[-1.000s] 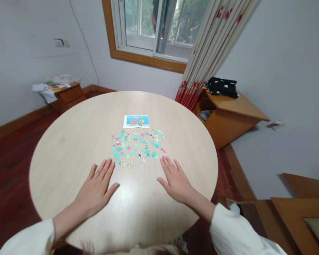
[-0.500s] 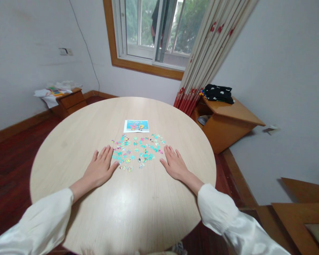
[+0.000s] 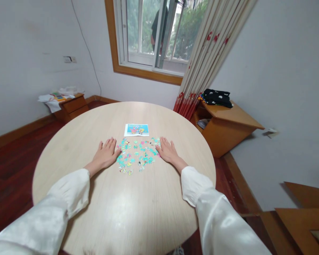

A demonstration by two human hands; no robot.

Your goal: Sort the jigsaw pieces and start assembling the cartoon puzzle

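- We record a round table (image 3: 138,219) of pale wood, bearing everything near its middle.
- The left hand (image 3: 106,155) and right hand (image 3: 168,152) lie flat, palms down, fingers released, grasping nothing. They flank the scatter and touch its outer edges.
- A printed picture card (image 3: 136,129) lies just beyond the scatter.
- The puzzle pieces (image 3: 136,156) lie loose between the hands. In our judgement, low, flat palms would slide them without flipping.

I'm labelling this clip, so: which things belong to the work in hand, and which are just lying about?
In hand: left hand, right hand, flat beside the puzzle pieces; picture card; round table.
Lying about: black spotted cloth on side cabinet; papers on low drawer unit; curtain.
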